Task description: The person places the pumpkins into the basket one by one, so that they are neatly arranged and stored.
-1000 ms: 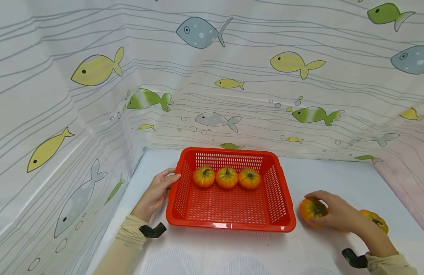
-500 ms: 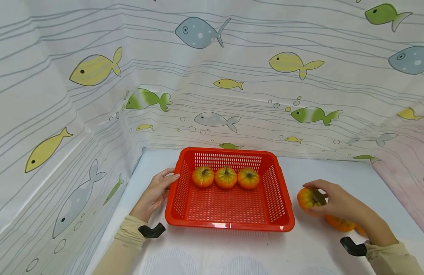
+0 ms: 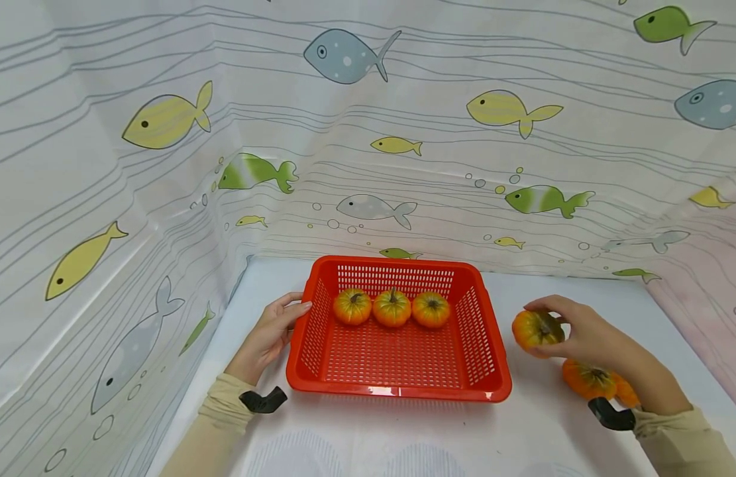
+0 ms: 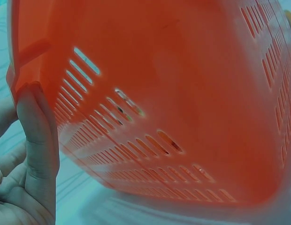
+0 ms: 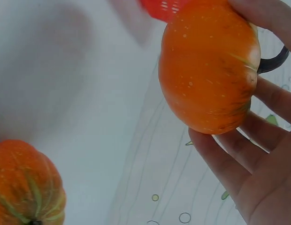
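On white tabletop (image 3: pixel 344 437), approx. ctr.: red rectangular slotted plastic basket (image 3: pixel 397 392), upright, open side up. Inside, along rear wall: three round ribbed orange-yellow pumpkins (image 3: pixel 392 309), one row, side by side, stems w/ varying tilt.

At basket's L end: L hand (image 3: pixel 275 331), clamped on rim, thumb on top, fingers against outer wall (ref. L wrist view).

R of basket, near but apart from same: R hand (image 3: pixel 582 338), clamped on round orange pumpkin w/ dark curved stem (image 3: pixel 531 329); thumb on one side, fingers on opp. side. Position of held pumpkin: raised above tabletop, outside basket, stem toward palm per R wrist view.

Beside R wrist, on tabletop: ribbed orange pumpkin (image 3: pixel 587 379) and partly hidden orange pumpkin (image 3: pixel 627 392), the latter behind R forearm; contact btwn these two: cannot tell.

At both wrists: beige sleeves (image 3: pixel 224 411) and black curved mounts (image 3: pixel 264 400). To rear and sides: white fish-print sheet (image 3: pixel 439 165) w/ wavy grey lines, creased.
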The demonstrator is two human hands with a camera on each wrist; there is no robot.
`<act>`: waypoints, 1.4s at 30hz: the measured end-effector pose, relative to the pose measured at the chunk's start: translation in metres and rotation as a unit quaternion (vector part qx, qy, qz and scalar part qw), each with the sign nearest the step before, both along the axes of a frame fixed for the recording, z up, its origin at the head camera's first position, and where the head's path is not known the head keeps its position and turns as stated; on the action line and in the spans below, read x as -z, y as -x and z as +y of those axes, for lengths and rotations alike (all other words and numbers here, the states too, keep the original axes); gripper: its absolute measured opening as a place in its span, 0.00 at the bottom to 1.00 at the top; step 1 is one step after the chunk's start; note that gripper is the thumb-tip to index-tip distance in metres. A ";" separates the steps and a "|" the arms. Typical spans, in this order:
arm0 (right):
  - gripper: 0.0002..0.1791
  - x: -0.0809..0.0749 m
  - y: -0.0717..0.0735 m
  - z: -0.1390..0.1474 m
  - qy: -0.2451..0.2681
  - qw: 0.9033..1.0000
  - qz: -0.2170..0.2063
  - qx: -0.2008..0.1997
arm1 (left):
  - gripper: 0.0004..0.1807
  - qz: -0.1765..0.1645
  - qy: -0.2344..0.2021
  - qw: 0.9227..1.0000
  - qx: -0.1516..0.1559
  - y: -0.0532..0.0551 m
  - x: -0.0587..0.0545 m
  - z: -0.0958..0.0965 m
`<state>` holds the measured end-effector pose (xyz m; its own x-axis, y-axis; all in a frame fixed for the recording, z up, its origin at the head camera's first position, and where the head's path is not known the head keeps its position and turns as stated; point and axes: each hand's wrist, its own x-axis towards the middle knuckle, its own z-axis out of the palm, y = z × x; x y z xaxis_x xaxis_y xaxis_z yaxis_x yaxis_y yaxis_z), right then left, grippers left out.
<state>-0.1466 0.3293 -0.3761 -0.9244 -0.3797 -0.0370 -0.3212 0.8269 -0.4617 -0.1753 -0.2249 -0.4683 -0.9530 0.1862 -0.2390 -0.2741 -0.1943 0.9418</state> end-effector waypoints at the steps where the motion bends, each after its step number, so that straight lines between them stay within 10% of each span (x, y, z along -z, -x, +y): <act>1: 0.39 -0.001 0.000 0.000 0.000 1.000 0.007 -0.003 | 0.22 -0.001 0.000 1.000 -0.001 0.000 0.000 0.000; 42: 0.35 -0.032 0.030 -0.078 0.028 0.995 0.007 -0.097 | 0.25 0.007 0.002 1.000 0.007 0.000 0.001 -0.001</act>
<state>-0.1770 0.2518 -0.3444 -0.8338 -0.5520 0.0025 -0.4792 0.7215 -0.4997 -0.1750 -0.2259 -0.4691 -0.9535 0.1989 -0.2265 -0.2637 -0.1865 0.9464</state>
